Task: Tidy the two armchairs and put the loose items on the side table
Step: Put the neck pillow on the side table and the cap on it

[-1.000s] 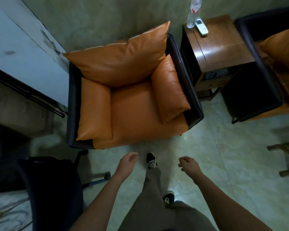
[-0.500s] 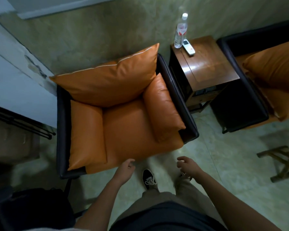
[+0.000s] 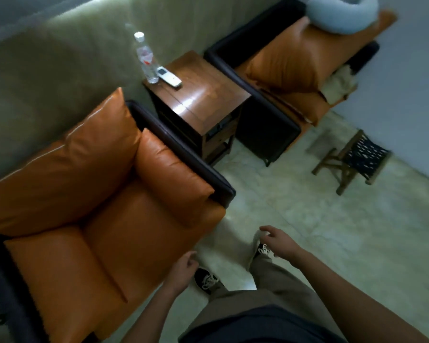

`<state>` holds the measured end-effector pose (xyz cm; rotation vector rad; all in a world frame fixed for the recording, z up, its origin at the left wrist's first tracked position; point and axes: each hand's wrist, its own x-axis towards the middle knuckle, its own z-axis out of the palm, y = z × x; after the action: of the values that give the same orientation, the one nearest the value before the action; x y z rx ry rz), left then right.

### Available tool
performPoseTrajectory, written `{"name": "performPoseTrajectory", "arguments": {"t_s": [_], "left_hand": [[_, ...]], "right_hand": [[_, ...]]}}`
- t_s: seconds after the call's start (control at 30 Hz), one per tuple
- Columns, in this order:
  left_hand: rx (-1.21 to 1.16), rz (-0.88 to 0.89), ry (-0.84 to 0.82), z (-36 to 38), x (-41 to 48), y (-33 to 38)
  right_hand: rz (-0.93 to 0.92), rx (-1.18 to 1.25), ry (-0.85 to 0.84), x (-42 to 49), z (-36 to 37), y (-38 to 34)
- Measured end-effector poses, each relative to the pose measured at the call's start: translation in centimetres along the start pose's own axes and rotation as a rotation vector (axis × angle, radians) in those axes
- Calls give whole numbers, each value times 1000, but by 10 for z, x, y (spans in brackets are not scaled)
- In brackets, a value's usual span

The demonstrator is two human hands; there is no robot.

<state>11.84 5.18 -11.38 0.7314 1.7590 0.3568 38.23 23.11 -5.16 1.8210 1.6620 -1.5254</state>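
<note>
Clutter sits on the far orange leather armchair: a pale blue ring-shaped cushion on its backrest and a crumpled beige cloth at its far side, ahead and rightward, beyond the brown wooden side surface. My right grip is nearer; it and my left grip hang loosely curled, empty. Cushion is cut off above; cloth is blurred.
</note>
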Motion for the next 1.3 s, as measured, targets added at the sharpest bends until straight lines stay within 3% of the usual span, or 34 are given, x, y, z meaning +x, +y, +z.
{"name": "performPoseTrajectory", "arguments": {"t_s": [0.27, 0.6, 0.87, 1.3], "left_hand": [[167, 99, -134, 40, 29, 89], [388, 106, -109, 130, 47, 186], [461, 91, 27, 200, 53, 258], [489, 87, 56, 246, 113, 370]], "right_hand": [[116, 227, 124, -24, -63, 91], [182, 418, 153, -30, -145, 213], [217, 581, 212, -17, -231, 294], [197, 596, 161, 42, -318, 287]]}}
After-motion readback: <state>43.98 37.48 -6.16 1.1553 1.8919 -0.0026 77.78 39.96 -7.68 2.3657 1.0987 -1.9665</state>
